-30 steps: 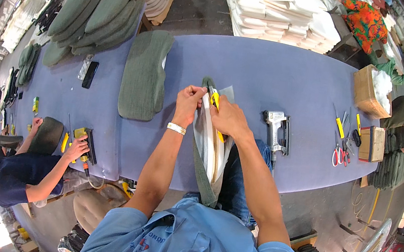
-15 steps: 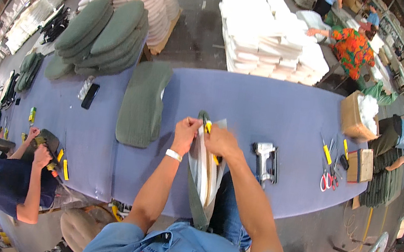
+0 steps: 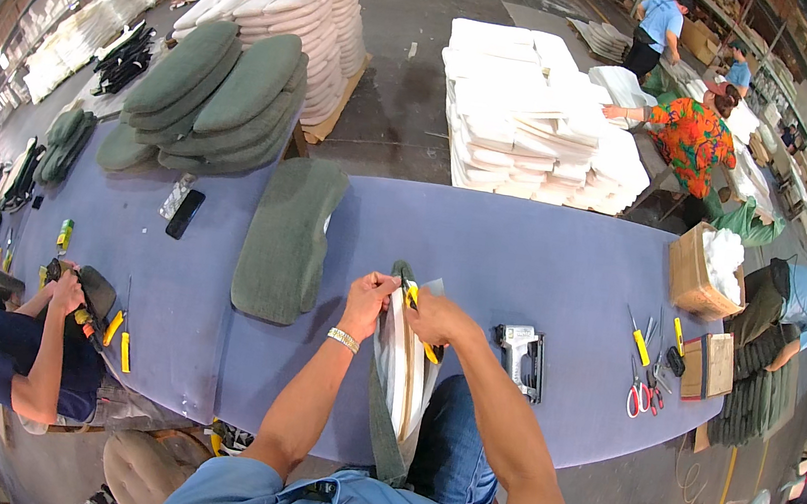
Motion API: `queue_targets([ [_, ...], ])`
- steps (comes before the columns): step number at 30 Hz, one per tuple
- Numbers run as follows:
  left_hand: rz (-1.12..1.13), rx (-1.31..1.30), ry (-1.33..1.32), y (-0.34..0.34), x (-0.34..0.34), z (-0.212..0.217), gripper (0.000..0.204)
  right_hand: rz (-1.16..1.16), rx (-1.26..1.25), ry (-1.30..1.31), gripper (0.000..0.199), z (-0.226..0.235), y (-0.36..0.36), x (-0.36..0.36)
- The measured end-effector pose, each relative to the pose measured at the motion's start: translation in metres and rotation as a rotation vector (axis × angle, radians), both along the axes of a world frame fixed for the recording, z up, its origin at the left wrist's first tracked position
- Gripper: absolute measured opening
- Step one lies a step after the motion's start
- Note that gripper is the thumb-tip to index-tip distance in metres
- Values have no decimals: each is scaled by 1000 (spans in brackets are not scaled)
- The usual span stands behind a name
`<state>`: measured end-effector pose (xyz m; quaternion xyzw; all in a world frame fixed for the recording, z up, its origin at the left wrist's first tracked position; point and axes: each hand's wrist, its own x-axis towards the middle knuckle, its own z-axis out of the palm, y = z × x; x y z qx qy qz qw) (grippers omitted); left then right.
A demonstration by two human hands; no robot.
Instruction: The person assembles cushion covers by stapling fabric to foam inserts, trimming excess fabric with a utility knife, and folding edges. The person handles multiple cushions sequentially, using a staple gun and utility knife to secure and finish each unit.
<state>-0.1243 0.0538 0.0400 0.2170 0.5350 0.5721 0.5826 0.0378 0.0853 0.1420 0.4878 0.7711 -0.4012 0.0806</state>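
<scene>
A cushion [image 3: 389, 361] with green-grey fabric, white padding and a brown strip along its side stands on edge before me, against the table's near edge. My left hand [image 3: 370, 298] pinches the green fabric at its far end, fingers closed. Close beside it, my right hand [image 3: 440, 318] is wrapped round a yellow-and-black hand tool [image 3: 411, 296], its tip at that same fabric edge. The tool's exact kind is hidden by my fingers. To the left lies a green padded cushion [image 3: 286, 243]; to the right rests a silver staple gun [image 3: 520, 360].
On the blue-grey table [image 3: 485, 247], red-handled scissors [image 3: 641, 395], a yellow-handled screwdriver [image 3: 639, 343] and boxes lie right. A phone [image 3: 184, 215] and stacked green cushions [image 3: 239, 111] are left. White pads [image 3: 531, 117] stand beyond. A co-worker's hands [image 3: 66, 291] work at far left.
The whole view has shifted, so the table sits lower in the picture. Both hands stay at the cushion's far end; my right hand, blurred before, now shows sharply with the tool.
</scene>
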Motion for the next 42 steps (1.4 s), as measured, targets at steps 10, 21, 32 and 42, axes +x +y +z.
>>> queue_targets([
  [10,-36,-5,-48,2,-5,-5,17,12,-29,-27,62,6,-11,4],
  [21,-29,11,-22,4,-4,-9,17,-42,31,16,57,-3,-29,10],
  [32,15,130,-140,-41,-16,15,14,-714,-150,710,29,-4,-75,113],
  [42,151,-31,-242,-166,-45,-7,9,-806,385,-244,42,-149,-121,312],
])
